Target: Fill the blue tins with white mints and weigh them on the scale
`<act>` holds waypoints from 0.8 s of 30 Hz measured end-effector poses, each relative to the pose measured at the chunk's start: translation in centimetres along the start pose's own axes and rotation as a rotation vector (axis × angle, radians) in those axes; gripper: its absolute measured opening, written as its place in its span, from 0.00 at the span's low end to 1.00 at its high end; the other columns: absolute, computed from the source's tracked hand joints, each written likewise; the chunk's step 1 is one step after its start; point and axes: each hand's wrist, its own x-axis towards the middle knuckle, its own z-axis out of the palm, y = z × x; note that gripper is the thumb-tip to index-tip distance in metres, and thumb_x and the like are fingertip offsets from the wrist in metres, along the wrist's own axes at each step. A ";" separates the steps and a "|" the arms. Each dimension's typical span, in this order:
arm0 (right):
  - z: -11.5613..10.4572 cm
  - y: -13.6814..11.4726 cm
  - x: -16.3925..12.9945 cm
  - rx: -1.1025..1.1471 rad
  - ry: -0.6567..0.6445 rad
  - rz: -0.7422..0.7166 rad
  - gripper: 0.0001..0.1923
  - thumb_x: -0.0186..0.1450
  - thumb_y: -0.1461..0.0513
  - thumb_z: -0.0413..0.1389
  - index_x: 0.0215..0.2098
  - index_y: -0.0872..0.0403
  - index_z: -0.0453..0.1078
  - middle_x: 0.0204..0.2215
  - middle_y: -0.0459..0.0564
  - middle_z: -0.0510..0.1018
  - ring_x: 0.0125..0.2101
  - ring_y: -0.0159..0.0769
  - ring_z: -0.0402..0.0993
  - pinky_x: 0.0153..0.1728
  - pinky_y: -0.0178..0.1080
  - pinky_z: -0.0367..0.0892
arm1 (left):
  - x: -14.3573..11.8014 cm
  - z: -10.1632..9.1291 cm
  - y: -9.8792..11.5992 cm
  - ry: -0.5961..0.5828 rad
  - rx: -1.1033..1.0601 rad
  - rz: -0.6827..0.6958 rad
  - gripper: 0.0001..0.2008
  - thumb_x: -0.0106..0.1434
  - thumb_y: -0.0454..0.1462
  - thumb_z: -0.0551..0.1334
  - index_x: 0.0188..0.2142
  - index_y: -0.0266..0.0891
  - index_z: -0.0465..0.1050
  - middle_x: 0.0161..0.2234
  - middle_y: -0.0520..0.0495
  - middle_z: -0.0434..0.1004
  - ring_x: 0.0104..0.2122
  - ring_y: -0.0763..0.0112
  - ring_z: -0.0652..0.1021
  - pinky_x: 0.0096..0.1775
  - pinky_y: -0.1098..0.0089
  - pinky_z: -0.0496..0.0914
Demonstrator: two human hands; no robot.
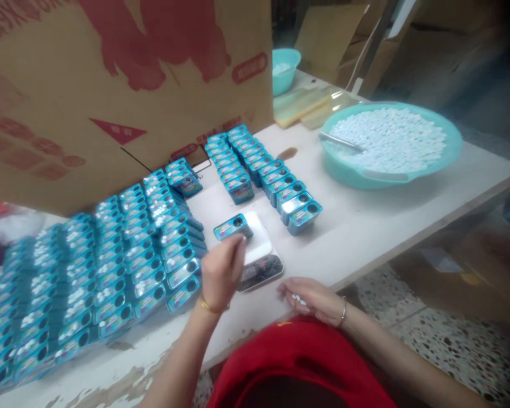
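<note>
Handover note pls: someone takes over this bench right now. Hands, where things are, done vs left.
Left hand: raised over the small scale, fingers near the single blue tin sitting on it; a grip is not clear.
Right hand: resting at the table edge, cupping a few white tablets.
Big teal basin of tablets with a metal scoop sits far right.
Two short rows of tins stand behind the scale; a large block of tins lies left.
Which tins are filled cannot be told from here.
</note>
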 end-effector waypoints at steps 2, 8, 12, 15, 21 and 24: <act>-0.3 0.0 0.1 0.011 0.001 -0.010 0.24 0.58 0.46 0.59 0.35 0.59 0.69 0.19 0.40 0.65 0.14 0.19 0.48 0.18 0.33 0.35 | 2.2 -0.3 -1.3 -0.037 0.060 0.000 0.09 0.67 0.38 0.54 0.40 0.38 0.71 0.35 0.45 0.77 0.35 0.69 0.77 0.38 0.69 0.69; -1.4 -0.1 0.3 0.026 0.046 -0.030 0.26 0.57 0.44 0.59 0.36 0.59 0.69 0.19 0.41 0.65 0.14 0.19 0.49 0.18 0.32 0.36 | 4.7 -0.9 -3.7 -0.341 0.372 0.032 0.28 0.59 0.51 0.61 0.53 0.38 0.65 0.45 0.39 0.73 0.43 0.55 0.73 0.40 0.60 0.63; -2.0 -0.6 0.9 -0.004 0.102 -0.054 0.28 0.55 0.43 0.59 0.37 0.60 0.69 0.19 0.41 0.65 0.14 0.19 0.50 0.17 0.32 0.35 | 6.8 -1.6 -4.4 -0.468 0.418 0.118 0.14 0.64 0.44 0.56 0.47 0.40 0.66 0.38 0.45 0.75 0.38 0.60 0.74 0.38 0.62 0.60; -2.1 -0.9 1.2 -0.017 0.117 -0.081 0.29 0.55 0.43 0.59 0.37 0.60 0.70 0.19 0.41 0.65 0.14 0.19 0.51 0.17 0.32 0.37 | 9.5 -0.7 -4.8 -0.324 0.449 0.166 0.16 0.65 0.44 0.55 0.48 0.38 0.65 0.39 0.43 0.74 0.40 0.59 0.73 0.39 0.62 0.60; -2.2 -0.6 1.6 -0.018 0.132 -0.100 0.29 0.56 0.43 0.58 0.38 0.60 0.69 0.19 0.41 0.66 0.13 0.19 0.51 0.17 0.32 0.37 | 12.2 4.6 -7.1 -0.351 0.445 0.147 0.15 0.63 0.44 0.57 0.45 0.38 0.66 0.40 0.42 0.73 0.41 0.59 0.73 0.40 0.62 0.59; -2.5 -0.6 2.1 -0.031 0.148 -0.128 0.29 0.56 0.42 0.57 0.38 0.60 0.68 0.19 0.41 0.66 0.13 0.19 0.51 0.17 0.32 0.37 | 11.7 6.5 -8.7 -0.351 0.444 0.098 0.15 0.63 0.44 0.57 0.46 0.37 0.66 0.41 0.40 0.72 0.42 0.57 0.72 0.40 0.61 0.60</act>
